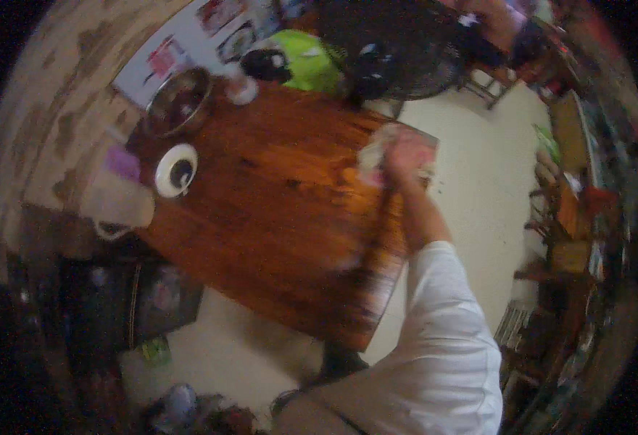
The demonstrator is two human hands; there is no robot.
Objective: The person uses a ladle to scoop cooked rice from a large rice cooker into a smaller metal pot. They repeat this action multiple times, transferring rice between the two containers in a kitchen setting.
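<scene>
My right hand (402, 155) is pressed down on a pale, crumpled cloth (372, 154) near the far right edge of a glossy brown wooden table (275, 217). Pinkish patches show on the cloth, and motion blur hides its exact outline and my fingers. A white-sleeved arm reaches up to it from the bottom right. My left hand is out of view. On the table's left side sits a white round dish (162, 173) with a dark centre.
A round bowl (150, 117) with a shiny rim stands at the back left, beside a small whitish container (242, 89). A light-coloured jug (115, 204) is at the left edge. Beyond are a bright green item (311, 62) and a dark fan (406, 51). Pale floor (476, 179) lies right.
</scene>
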